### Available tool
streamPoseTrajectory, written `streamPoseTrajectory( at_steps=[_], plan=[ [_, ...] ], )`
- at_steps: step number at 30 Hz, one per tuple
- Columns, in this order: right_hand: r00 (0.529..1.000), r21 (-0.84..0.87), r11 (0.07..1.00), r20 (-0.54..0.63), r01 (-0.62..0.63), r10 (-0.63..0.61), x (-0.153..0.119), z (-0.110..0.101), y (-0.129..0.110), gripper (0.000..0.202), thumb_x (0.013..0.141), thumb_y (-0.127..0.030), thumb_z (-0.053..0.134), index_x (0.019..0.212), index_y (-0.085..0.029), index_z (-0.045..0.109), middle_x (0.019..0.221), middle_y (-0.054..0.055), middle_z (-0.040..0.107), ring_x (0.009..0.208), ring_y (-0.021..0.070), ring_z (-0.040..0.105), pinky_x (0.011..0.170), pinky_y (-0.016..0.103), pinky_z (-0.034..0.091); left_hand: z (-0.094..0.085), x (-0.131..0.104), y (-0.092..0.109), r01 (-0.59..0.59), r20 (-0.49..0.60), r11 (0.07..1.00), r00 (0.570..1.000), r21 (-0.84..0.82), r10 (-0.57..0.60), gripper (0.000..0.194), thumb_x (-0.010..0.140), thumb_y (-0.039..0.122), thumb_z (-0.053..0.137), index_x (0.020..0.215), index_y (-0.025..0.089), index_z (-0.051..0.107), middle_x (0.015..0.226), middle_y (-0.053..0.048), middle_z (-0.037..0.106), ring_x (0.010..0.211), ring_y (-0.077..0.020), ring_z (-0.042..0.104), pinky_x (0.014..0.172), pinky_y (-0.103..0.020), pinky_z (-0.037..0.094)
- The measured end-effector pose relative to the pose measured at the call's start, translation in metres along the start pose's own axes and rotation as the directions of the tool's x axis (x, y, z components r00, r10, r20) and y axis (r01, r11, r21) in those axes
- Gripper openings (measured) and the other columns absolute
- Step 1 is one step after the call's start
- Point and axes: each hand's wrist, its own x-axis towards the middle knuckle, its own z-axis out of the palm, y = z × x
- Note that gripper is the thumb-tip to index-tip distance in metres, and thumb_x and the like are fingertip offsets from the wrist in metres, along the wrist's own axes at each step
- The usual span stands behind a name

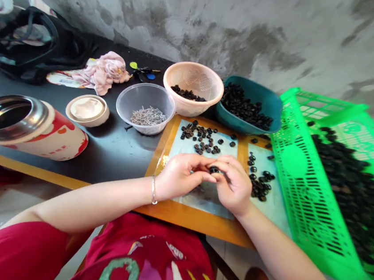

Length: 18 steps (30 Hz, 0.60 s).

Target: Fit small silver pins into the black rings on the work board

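Left of the orange-edged pale mat (192, 216), silver metal pins (148, 116), uncountable, are contained in one clear plastic bowl (145, 94). Over the mat, one small black round piece (214, 170) is pinched by the left hand (178, 174) and right hand (235, 185), seemingly mid-handling; steady fingertips seem called for. Behind the mat, one pink plastic bowl (205, 80) and one teal plastic bowl (271, 105) are set; right, one green plastic basket (293, 160).

A red shirt (153, 232) with a multicoloured print (157, 279) is worn with a silver left-wrist bracelet (154, 190).
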Motion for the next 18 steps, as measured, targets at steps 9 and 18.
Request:
streamPoseTrajectory(
  at_steps=[9, 18],
  plan=[
    [0.995, -0.102, 0.992, -0.055, 0.073, -0.079, -0.003, -0.001, 0.001, 0.016, 0.097, -0.029, 0.052, 0.108, -0.023, 0.062, 0.090, 0.006, 0.059, 0.085, 0.0214, 0.057, 0.075, 0.037, 0.049, 0.004, -0.004, 0.004, 0.010, 0.015, 0.984, 1.000, -0.177, -0.008, 0.037, 0.077, 0.021, 0.075, 0.113, 0.018, 0.070, 0.087, -0.003, 0.076, 0.074, -0.0141, 0.069, 0.073, -0.024, 0.056],
    [0.988, -0.177, 0.974, -0.042, 0.138, -0.147, 0.000, -0.010, -0.001, 0.029, 0.097, -0.035, 0.054, 0.123, -0.027, 0.062, 0.090, 0.004, 0.056, 0.087, 0.0208, 0.056, 0.083, 0.039, 0.047, 0.003, 0.001, 0.001, 0.317, 0.192, 0.713, 0.948, -0.625, -0.253, 0.032, 0.075, 0.040, 0.078, 0.093, 0.014, 0.072, 0.087, -0.007, 0.074, 0.081, -0.0174, 0.067, 0.079, -0.031, 0.054]
  ],
)
